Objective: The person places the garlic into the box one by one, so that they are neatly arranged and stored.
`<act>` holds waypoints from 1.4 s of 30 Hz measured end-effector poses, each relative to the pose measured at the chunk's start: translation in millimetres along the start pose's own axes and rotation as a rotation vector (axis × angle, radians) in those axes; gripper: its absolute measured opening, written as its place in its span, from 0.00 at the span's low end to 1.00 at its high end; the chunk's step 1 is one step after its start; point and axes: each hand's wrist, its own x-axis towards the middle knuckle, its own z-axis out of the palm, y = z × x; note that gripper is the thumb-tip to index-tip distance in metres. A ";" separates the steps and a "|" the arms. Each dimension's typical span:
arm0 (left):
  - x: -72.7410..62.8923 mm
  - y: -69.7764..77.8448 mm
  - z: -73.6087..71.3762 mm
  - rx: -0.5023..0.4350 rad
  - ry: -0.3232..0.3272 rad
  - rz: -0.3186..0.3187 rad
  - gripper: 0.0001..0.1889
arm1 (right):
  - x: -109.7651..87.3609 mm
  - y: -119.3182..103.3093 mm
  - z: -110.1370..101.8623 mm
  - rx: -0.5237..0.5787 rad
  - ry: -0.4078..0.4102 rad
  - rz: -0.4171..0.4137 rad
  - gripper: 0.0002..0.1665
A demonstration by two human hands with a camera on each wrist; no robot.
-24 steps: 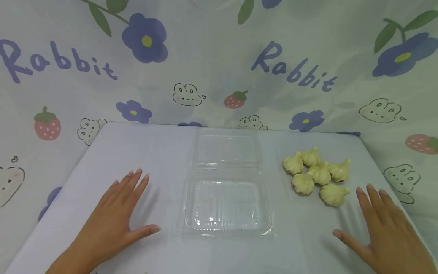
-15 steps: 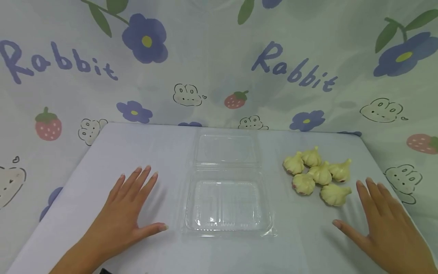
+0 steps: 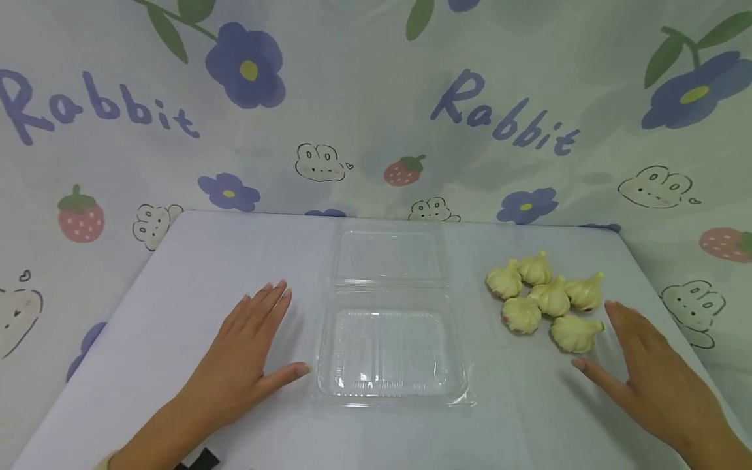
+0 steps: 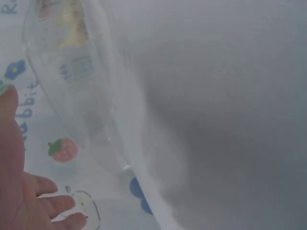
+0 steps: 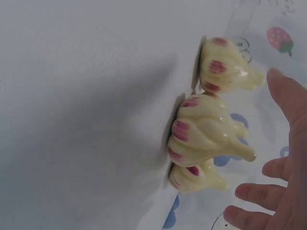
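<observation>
A clear plastic clamshell box [image 3: 384,397] lies unfolded on the white table, its lid [image 3: 390,256] laid back toward the far edge. My left hand [image 3: 235,365] hovers to the left of it, fingers straight and thumb spread toward the box, touching nothing. On the right sits a cluster of several pale yellow garlic bulbs [image 3: 550,297]. Just right of the nearest bulb [image 3: 574,335], my right hand [image 3: 660,382] holds nothing, its thumb apart from the fingers. Pinkish patches show on the bulbs [image 5: 206,132] in the right wrist view; that hand [image 5: 292,163] stays apart from them.
The white-covered table [image 3: 435,440] ends at the back against a hanging cloth [image 3: 364,98] printed with flowers, strawberries and rabbits. A small black object [image 3: 205,459] shows by the left wrist at the bottom edge.
My left hand has moved right, closer to the clear box. The right hand has shifted slightly, its fingers drawn closer together near the nearest garlic bulb. Box and bulbs stay put.
</observation>
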 end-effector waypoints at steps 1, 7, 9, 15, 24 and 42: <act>1.4 0.9 0.7 -0.012 -0.001 -0.006 0.55 | 1.4 0.7 0.2 0.016 -0.012 0.007 0.67; 7.2 9.8 5.3 -0.095 -0.067 -0.132 0.55 | 8.5 3.2 -0.2 0.046 -0.078 0.048 0.65; 8.9 13.8 6.9 -0.143 -0.094 -0.193 0.54 | 10.6 3.9 0.1 0.050 -0.094 0.059 0.64; 15.8 21.9 13.1 -0.339 -0.151 -0.333 0.44 | 13.2 5.1 1.7 0.101 -0.100 0.090 0.57; 25.9 22.6 13.2 -0.601 -0.218 -0.463 0.27 | 18.7 5.5 0.1 0.228 -0.122 0.130 0.53; 31.0 18.5 20.7 -0.723 -0.258 -0.479 0.16 | 20.9 11.2 7.3 0.305 -0.179 0.166 0.49</act>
